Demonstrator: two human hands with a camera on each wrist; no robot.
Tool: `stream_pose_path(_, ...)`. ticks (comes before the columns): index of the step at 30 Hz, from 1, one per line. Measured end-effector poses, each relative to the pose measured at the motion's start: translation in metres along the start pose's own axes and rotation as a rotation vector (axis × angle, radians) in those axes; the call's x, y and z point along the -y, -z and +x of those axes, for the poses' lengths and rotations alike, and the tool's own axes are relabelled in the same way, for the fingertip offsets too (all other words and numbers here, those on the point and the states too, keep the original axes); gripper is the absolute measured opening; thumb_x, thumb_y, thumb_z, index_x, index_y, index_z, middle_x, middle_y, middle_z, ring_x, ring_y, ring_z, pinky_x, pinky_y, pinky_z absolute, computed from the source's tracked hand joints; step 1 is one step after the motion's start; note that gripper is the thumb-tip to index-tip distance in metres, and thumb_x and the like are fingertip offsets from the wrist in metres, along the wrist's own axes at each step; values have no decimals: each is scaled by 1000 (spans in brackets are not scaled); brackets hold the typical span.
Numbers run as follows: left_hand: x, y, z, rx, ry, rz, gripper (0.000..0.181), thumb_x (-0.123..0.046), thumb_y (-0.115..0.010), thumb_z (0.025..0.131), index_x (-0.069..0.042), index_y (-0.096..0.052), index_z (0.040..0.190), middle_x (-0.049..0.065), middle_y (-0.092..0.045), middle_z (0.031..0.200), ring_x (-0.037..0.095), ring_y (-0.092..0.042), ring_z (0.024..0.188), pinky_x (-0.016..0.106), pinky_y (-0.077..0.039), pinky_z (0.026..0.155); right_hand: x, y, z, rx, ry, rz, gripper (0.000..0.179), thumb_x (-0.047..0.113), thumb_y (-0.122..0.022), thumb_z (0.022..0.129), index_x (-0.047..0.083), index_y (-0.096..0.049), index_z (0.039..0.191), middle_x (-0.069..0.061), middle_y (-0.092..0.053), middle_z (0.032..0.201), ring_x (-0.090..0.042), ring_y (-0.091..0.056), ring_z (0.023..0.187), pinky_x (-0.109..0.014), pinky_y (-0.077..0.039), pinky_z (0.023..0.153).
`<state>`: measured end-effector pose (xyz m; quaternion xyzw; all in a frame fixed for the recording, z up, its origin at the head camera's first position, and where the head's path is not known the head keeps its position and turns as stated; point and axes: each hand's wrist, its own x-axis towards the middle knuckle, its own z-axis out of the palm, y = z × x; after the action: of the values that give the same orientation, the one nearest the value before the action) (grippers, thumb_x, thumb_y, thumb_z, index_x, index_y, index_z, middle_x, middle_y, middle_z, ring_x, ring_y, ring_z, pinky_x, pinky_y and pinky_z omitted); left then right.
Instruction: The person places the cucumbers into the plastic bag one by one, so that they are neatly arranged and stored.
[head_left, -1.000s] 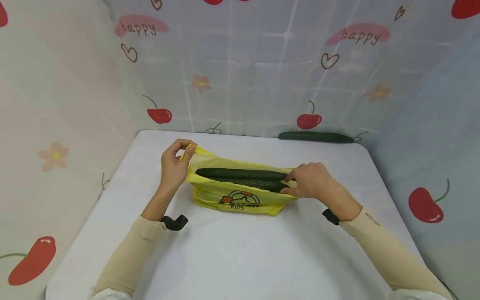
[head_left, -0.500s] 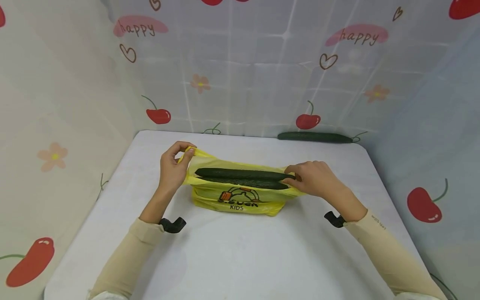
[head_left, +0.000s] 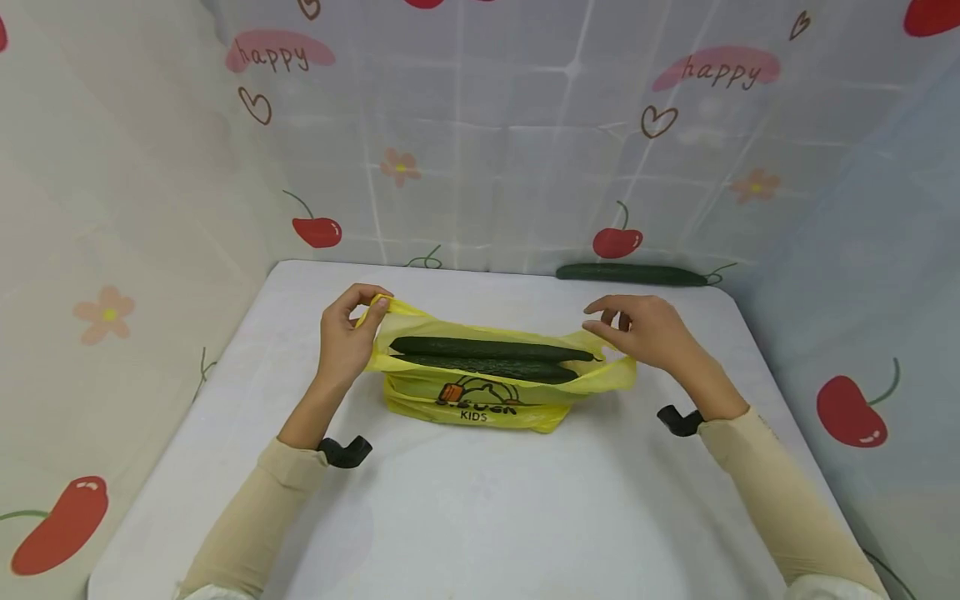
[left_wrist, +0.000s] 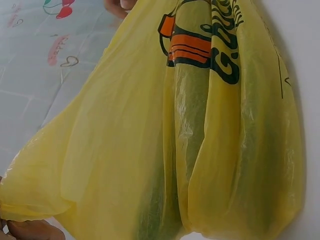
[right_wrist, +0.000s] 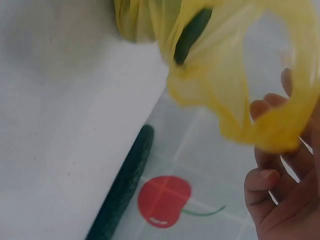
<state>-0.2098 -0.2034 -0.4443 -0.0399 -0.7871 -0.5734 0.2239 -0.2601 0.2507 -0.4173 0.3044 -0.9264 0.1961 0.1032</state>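
Note:
A yellow plastic bag (head_left: 480, 402) printed "KIDS" lies on its base with its mouth wide, two cucumbers (head_left: 487, 347) side by side inside. My left hand (head_left: 345, 333) pinches the bag's left handle between thumb and fingers. Above the bag's right end my right hand (head_left: 648, 329) holds nothing, its fingers loosely bent and apart. In the right wrist view the right handle loop (right_wrist: 280, 135) hangs in front of those fingers; whether they touch it I cannot tell. The left wrist view shows the bag's printed side, with cucumbers faintly green through the film.
Another cucumber (head_left: 632, 274) lies along the back right edge of the white table (head_left: 480, 508). A curtain (head_left: 495, 150) with printed cherries and hearts stands behind and on both sides. Black straps (head_left: 347, 451) sit on both wrists.
My right hand has let go at the bag's right end and risen up and to the right. The right handle now spreads outward. My left hand keeps its grip, almost unmoved.

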Motion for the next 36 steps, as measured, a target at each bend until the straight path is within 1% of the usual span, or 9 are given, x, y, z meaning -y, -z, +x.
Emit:
stream_pose_path(3,1,-1,0,-2,9,-3,14,-20,-70,106,-9,-76,112,1,-70,106,5,-62,105,18,-51,77,-20,1,2,-29,-71,85,21,28,-81,98,19,-81,117,-2,-77,90,-12,-58,68,-27,-47,64)
stream_pose_path(5,-8,-2,-1,-1,18,1,14,-18,-69,107,-6,-76,113,6,-70,108,3,-61,104,17,-50,77,-32,1,3,-35,-116,111,21,30,-79,99,20,-81,118,-4,-78,95,-15,-59,70,-28,-48,66)
stream_pose_path(10,-31,-2,-5,18,18,-13,16,-11,-67,107,2,-73,113,17,-69,109,2,-60,101,14,-49,73,-62,-4,4,-81,-157,46,22,31,-79,100,17,-80,117,-7,-78,97,-21,-65,79,-35,-51,72)
stream_pose_path(16,-29,3,-8,11,36,-16,15,-11,-68,106,1,-74,112,13,-69,107,3,-59,99,14,-46,66,-102,-25,7,-145,-233,91,30,29,-79,100,7,-78,121,-15,-78,111,-33,-70,97,-51,-57,88)
stream_pose_path(19,-17,4,-8,2,49,2,15,-12,-68,106,0,-74,113,14,-69,108,3,-59,100,14,-47,70,-120,-34,7,-114,-342,151,46,37,-78,100,5,-73,132,-21,-72,132,-41,-65,122,-62,-51,106)
stream_pose_path(22,-5,3,-6,6,50,30,16,-15,-68,107,-3,-75,115,12,-70,110,1,-60,102,15,-49,75,-137,-37,5,-33,-469,166,70,49,-78,97,7,-59,150,-24,-56,156,-48,-48,145,-71,-36,121)
stream_pose_path(27,2,1,-4,10,39,18,15,-21,-71,106,-9,-76,113,3,-70,108,3,-61,103,16,-51,74,-158,-35,8,79,-613,161,101,64,-69,97,10,-25,171,-26,-23,177,-57,-18,161,-79,-14,126)
stream_pose_path(31,2,2,-3,25,37,23,16,-21,-70,106,-9,-76,114,5,-71,109,4,-60,102,16,-49,70,-168,-37,13,88,-662,162,102,69,-59,100,12,-15,173,-25,-15,179,-59,-6,163,-81,-9,126)
stream_pose_path(36,-2,3,-7,29,58,28,16,-14,-68,107,-2,-74,115,17,-72,112,3,-59,101,12,-49,76,-174,-46,21,173,-606,88,105,70,-58,100,14,-9,174,-24,-6,181,-60,0,162,-85,-7,122)
